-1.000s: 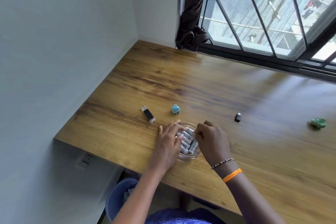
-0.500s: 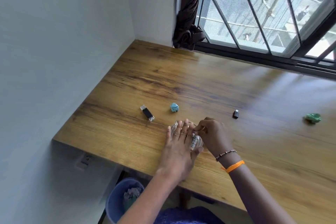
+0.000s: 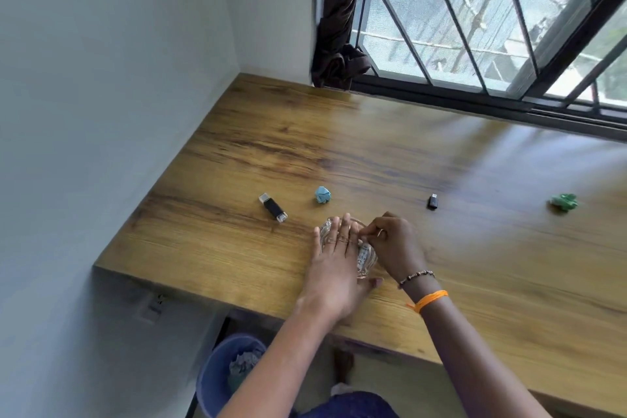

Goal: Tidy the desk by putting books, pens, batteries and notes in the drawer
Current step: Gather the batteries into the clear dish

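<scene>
Left hand [image 3: 339,268] lies flat, fingers straight, covering a small glass dish [image 3: 368,260] of batteries [image 3: 363,253] beneath my palm. Right hand [image 3: 395,244], just beside it, curls round the dish rim. I judge the glass slippery and breakable; cradle it from both sides.

The scene is bright with daylight that enters through the barred window [image 3: 492,20] at the upper right. This light puts a pale, soft glare on the far right part of the tabletop [image 3: 509,159], where the wood grain looks washed out. The wall [image 3: 101,112] on the left is evenly lit and a little bluish. Under the tabletop edge it is dark. Shadows near the hands [image 3: 339,268] are weak and short. The wide lens bends straight lines near the edges, so the window bars lean. The whole picture is slightly soft, and small details are smeared.
</scene>
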